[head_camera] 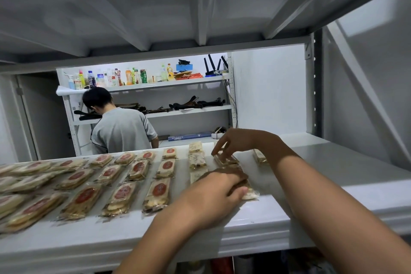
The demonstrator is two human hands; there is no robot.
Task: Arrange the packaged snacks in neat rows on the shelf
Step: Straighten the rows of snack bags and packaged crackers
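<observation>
Several clear snack packs with red labels (pixel 159 193) lie in rows on the white shelf (pixel 333 162), filling its left and middle. To their right runs a column of paler packs (pixel 196 159). My left hand (pixel 211 193) lies over a pack (pixel 250 193) near the shelf's front, fingers curled onto it and hiding most of it. My right hand (pixel 231 142) reaches farther back, its fingertips pinching the top of another pack (pixel 224 160). One more pack (pixel 259 157) lies alone to the right, partly behind my right forearm.
The shelf's right part is bare white surface. A shelf board hangs low overhead, and a metal upright (pixel 311 87) stands at the back right. Behind the shelf, a person in a grey shirt (pixel 121 129) stands with their back turned at another rack holding bottles (pixel 115 78).
</observation>
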